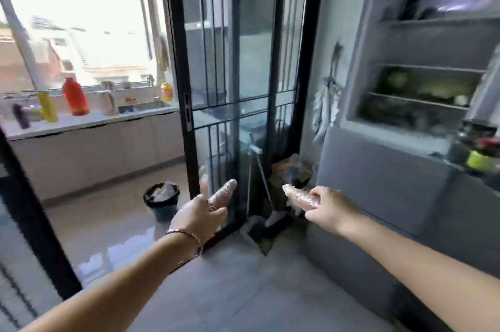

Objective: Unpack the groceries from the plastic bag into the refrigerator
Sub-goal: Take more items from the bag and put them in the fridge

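Two pale pinkish rolls in cling wrap, one per hand, both held out in the air, low down and left of the open fridge. The left roll (224, 190) sticks up and away out of the left hand (198, 214), with the fingers curled round its bottom end and the thumb pointing straight up. The right roll (297, 197) pokes leftward out of the right hand (331, 204), fingers wrapped round it. It's too blurry to say what's inside the wrap.

The fridge (378, 174) is on the right, with greens on its lower shelves. There's a bracelet (189, 235) on the left wrist. Behind the hands is a black-framed glass sliding door (235, 61), with a blurry heap of stuff (292, 169) at its foot. Past the door are a black bin (161, 197) on the floor and a counter (81, 122) under a bright window, with a red bottle (76, 97) and a yellow bottle (48, 105) on it.
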A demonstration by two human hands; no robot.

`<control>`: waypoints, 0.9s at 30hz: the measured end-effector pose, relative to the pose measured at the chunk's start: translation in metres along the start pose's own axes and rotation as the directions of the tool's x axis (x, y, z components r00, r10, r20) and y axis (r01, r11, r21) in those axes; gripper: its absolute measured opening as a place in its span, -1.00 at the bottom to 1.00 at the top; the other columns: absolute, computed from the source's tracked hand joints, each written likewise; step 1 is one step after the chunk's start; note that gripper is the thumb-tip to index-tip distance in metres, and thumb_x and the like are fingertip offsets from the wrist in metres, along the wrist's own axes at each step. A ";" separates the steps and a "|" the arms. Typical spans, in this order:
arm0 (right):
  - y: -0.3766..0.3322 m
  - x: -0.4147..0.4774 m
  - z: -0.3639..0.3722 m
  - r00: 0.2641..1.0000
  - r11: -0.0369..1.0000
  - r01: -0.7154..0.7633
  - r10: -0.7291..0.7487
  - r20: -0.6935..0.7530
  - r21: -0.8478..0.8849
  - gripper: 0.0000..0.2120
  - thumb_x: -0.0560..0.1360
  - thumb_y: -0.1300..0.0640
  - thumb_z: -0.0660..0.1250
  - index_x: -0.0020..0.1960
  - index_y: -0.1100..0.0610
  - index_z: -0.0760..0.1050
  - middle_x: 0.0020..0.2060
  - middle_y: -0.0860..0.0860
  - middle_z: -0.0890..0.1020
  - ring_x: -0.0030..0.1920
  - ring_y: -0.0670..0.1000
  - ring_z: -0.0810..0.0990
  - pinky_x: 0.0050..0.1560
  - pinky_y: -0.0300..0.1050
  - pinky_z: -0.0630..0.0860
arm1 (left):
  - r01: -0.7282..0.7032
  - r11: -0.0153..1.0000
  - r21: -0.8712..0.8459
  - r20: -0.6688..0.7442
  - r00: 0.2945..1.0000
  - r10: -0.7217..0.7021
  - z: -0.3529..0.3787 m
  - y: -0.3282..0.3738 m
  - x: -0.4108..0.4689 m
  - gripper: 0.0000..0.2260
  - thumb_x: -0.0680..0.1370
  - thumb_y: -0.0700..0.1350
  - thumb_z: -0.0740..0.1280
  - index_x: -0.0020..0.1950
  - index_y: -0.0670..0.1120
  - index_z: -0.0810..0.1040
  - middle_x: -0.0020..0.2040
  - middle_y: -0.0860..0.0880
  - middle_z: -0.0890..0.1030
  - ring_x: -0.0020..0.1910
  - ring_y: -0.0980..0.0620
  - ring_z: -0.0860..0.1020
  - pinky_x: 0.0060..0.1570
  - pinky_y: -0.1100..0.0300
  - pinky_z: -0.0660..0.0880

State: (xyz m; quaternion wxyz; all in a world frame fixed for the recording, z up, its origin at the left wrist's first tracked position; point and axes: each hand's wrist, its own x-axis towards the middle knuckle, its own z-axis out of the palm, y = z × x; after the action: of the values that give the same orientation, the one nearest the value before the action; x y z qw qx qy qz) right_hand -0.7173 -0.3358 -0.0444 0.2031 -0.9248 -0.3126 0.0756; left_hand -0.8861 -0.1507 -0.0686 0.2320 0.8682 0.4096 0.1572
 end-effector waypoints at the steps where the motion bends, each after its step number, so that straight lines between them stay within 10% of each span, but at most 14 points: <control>1: 0.014 0.017 -0.016 0.999 1.000 -0.025 0.025 -0.037 -0.003 -0.62 0.37 0.10 0.35 0.19 0.05 0.47 0.09 0.07 0.61 0.08 0.12 0.56 -0.11 -0.16 0.43 | -0.042 0.999 -0.003 0.019 0.999 0.042 0.008 0.025 0.021 -0.81 0.45 0.02 0.26 -0.16 -0.10 0.51 -0.17 -0.10 0.64 -0.15 -0.11 0.58 -0.22 0.19 0.40; 12: 0.115 0.206 -0.166 0.906 0.969 -0.248 0.234 -0.353 0.005 -0.54 0.37 0.02 0.40 0.24 0.05 0.44 0.15 0.05 0.55 0.08 0.08 0.54 -0.01 -0.13 0.46 | -0.420 0.898 -0.130 -0.015 0.907 0.421 0.079 0.258 0.266 -0.65 0.49 0.15 0.19 -0.18 -0.08 0.59 -0.32 -0.03 0.64 -0.45 -0.01 0.51 -0.48 0.25 0.34; 18: 0.138 0.300 -0.253 0.767 0.946 -0.321 0.281 -0.577 0.033 -0.66 0.38 -0.05 0.38 0.10 0.02 0.45 -0.04 -0.02 0.57 -0.09 0.03 0.54 -0.12 -0.14 0.47 | -0.721 0.657 -0.221 -0.082 0.685 0.724 0.086 0.400 0.385 -0.74 0.53 0.13 0.16 0.19 0.36 0.45 -0.49 -0.04 0.48 -0.57 0.10 0.41 -0.54 0.29 0.24; 21: 0.147 0.334 -0.296 0.705 0.933 -0.357 0.243 -0.666 -0.037 -0.64 0.41 -0.13 0.34 0.09 0.06 0.46 -0.03 0.01 0.61 -0.07 0.07 0.56 -0.10 -0.11 0.48 | -0.787 0.574 -0.226 -0.133 0.608 0.782 0.089 0.467 0.427 -0.66 0.51 0.20 0.14 0.06 0.06 0.57 -0.51 0.06 0.42 -0.58 0.12 0.35 -0.56 0.32 0.25; 27: 0.183 0.405 -0.364 0.636 0.892 -0.415 0.143 -0.758 -0.180 -0.71 0.42 -0.12 0.32 0.08 -0.02 0.46 0.00 -0.04 0.61 -0.09 0.06 0.53 -0.18 -0.16 0.34 | -0.863 0.464 -0.201 -0.179 0.498 0.848 0.102 0.583 0.481 -0.68 0.53 0.05 0.17 0.28 0.17 0.45 -0.33 0.01 0.47 -0.42 0.06 0.47 -0.35 0.22 0.47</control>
State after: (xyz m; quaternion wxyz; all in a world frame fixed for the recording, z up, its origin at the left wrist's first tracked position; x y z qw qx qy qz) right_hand -0.1986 -0.3407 0.2023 0.1340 -0.9352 -0.0646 -0.3213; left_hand -0.1713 -0.1258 0.1952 0.2242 0.9122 -0.0987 0.3284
